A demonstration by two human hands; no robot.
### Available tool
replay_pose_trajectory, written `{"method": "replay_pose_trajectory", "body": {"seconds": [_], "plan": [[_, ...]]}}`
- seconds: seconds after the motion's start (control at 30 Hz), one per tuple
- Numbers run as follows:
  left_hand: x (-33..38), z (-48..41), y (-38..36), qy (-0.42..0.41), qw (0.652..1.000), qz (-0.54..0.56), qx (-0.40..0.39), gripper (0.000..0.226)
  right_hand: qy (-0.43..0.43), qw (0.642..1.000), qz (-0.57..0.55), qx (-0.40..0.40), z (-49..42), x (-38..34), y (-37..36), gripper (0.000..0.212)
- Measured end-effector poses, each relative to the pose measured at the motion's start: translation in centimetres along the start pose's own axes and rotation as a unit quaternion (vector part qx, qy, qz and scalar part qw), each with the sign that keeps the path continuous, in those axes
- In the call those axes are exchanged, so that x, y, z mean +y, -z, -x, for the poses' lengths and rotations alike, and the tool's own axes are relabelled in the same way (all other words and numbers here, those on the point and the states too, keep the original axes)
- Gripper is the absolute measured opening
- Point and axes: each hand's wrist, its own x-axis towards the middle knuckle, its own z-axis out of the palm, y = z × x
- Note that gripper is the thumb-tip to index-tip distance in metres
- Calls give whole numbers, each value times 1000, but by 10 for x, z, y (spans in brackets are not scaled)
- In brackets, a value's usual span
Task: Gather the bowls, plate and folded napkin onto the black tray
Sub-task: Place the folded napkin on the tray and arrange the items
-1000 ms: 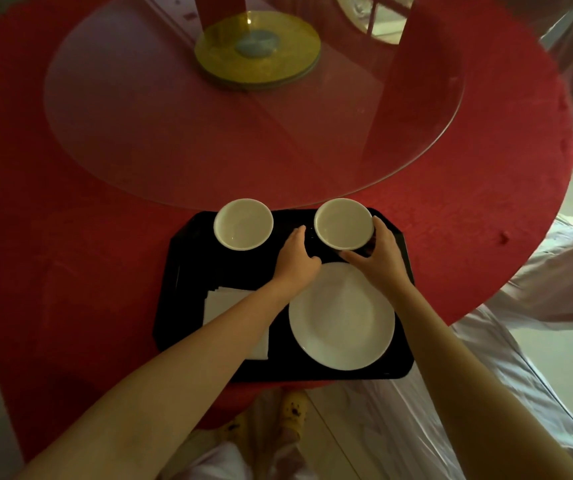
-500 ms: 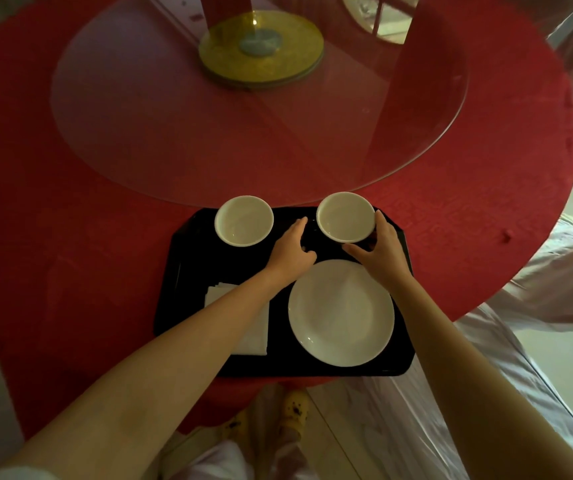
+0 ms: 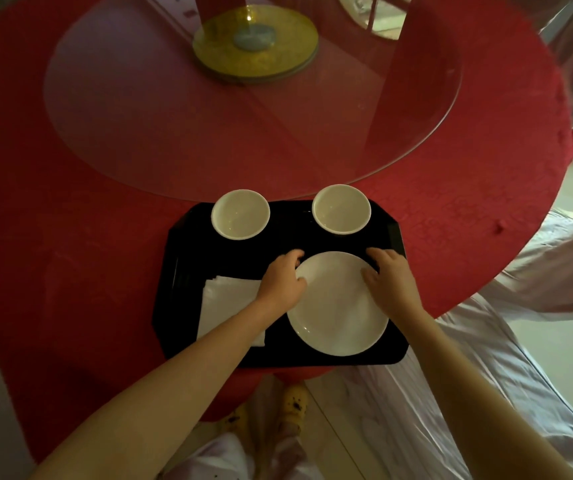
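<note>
Presently: black tray [image 3: 181, 271] on the red bench [image 3: 70, 220], near edge. Holds two white bowls, left [image 3: 240, 214] and right [image 3: 341, 209], along its far side; plate [image 3: 338, 306] near right; folded napkin [image 3: 229, 303] near left. Left hand [image 3: 283, 280] and right hand [image 3: 387, 277] curl around the plate's opposite rims, touching it.

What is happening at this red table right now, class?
A person has both hands on the white plate: the left hand at its left edge, the right hand at its right edge. The plate, two white bowls and the folded napkin all sit on the black tray.
</note>
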Motion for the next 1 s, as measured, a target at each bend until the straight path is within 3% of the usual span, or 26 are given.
{"method": "replay_pose_trajectory", "body": {"seconds": [0.37, 0.73, 1.0], "plan": [[-7, 21, -15, -16, 999, -23, 19, 58, 22, 996, 85, -20, 7, -2, -7, 44], [-9, 27, -18, -5, 1000, -29, 6, 58, 28, 995, 95, -31, 6, -4, -5, 40], [-2, 18, 7, -8, 994, -108, -8, 49, 10, 996, 89, -29, 1, -15, 7, 45]]}}
